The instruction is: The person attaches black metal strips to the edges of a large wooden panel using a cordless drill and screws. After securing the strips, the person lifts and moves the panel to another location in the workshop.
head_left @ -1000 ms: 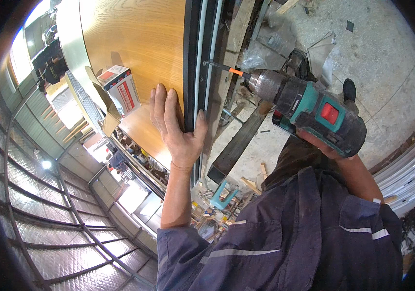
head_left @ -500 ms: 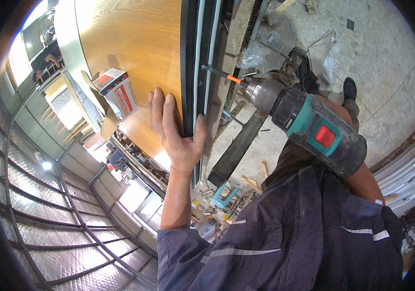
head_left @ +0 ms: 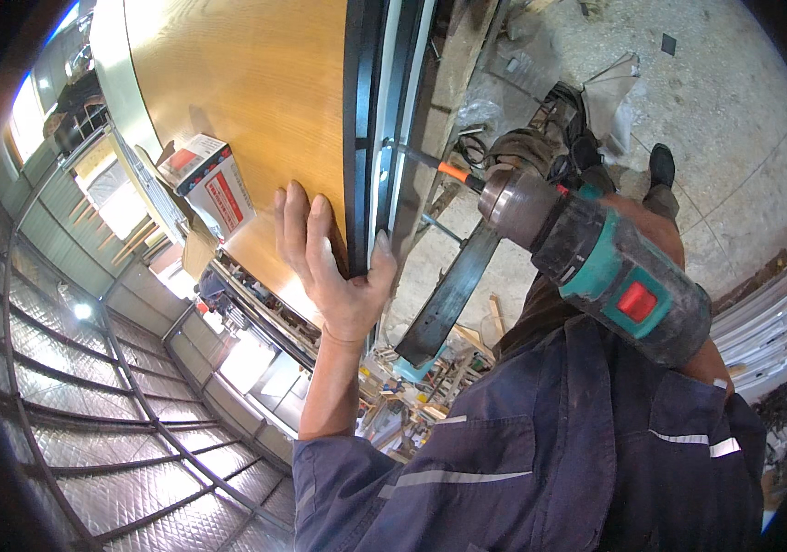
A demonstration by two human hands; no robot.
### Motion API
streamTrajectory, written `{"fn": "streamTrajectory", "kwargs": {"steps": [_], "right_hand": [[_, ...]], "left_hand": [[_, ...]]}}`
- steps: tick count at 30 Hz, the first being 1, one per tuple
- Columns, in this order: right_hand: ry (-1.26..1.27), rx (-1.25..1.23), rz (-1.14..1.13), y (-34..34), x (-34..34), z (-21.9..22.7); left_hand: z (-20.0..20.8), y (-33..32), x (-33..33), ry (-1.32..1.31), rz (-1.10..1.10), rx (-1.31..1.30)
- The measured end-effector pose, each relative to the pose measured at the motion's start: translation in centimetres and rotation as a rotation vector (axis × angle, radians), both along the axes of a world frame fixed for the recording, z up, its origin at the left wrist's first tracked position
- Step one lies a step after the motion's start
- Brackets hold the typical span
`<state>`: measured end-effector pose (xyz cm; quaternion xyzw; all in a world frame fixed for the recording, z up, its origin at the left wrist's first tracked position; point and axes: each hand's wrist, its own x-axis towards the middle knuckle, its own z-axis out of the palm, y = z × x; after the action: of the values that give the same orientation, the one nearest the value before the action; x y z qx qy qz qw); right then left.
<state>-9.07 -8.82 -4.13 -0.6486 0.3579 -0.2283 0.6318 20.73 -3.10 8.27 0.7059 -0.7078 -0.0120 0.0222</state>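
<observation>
Left forearm reached up to the wood-grain panel (head_left: 246, 83); right arm bent at the side. Panel lay under the left hand (head_left: 343, 285), drill (head_left: 596, 267) to that hand's right. Left hand open, fingers on the face, thumb at the dark edge. Right hand (head_left: 646, 225), partly hidden, closed around drill. Orange-sleeved bit (head_left: 455, 172) pointed at the edge.

Clear plastic (head_left: 515, 69) and a dark square (head_left: 668, 43) lie on the grey floor (head_left: 743, 138), with white strips (head_left: 761, 322) stacked at right.
</observation>
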Motion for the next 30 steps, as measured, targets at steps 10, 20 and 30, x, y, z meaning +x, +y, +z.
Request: {"fn": "streamTrajectory", "kwargs": {"steps": [10, 20, 30], "right_hand": [[-0.123, -0.111, -0.08, -0.7, -0.1, -0.5], [-0.211, -0.202, -0.011, -2.3, -1.0, -1.1], [-0.397, 0.409, -0.141, -0.2, -1.6, -0.4]], "left_hand": [[-0.2, -0.2, -0.2, 0.025, -0.034, -0.012], [-0.5, 0.1, -1.2, 0.016, 0.011, 0.004], [0.0, -1.0, -3.0, 0.024, 0.082, -0.13]]}}
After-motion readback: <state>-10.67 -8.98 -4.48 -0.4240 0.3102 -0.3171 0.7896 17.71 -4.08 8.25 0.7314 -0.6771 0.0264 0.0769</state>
